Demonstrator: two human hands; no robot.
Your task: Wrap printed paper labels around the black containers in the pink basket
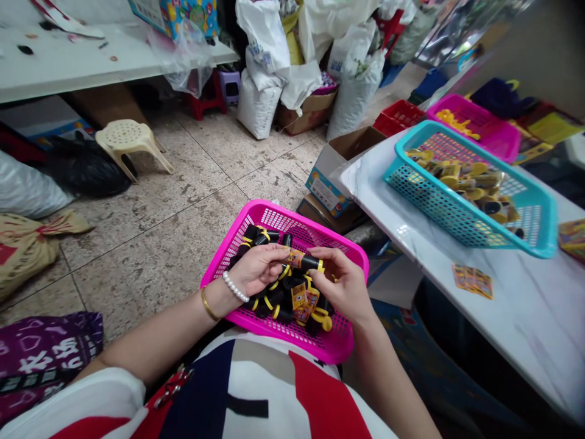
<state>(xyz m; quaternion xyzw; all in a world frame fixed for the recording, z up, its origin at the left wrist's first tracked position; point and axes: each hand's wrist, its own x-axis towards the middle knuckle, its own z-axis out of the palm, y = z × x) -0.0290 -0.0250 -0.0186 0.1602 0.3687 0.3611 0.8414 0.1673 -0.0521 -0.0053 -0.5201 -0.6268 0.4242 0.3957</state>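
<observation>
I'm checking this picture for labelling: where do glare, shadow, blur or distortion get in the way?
Head view: small glare on the white tabletop at right, deep shadow beneath; head view: top right corner smeared and dim; head view: edges look stretched, as by a wide lens; head view: left hand, right hand and black tube fairly clear, but small text on the printed label unreadable.

Soft, even light; upper right corner seems blurred.

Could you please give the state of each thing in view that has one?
Orange label: pinched by left hand, unclear whether stuck
Black cylinder: gripped by right hand
Nearer pink basket: open-topped, loaded
Turquoise basket: open-topped, loaded
Cardboard box: top open
Cream stool: upright
Tan sack: tied shut
</observation>
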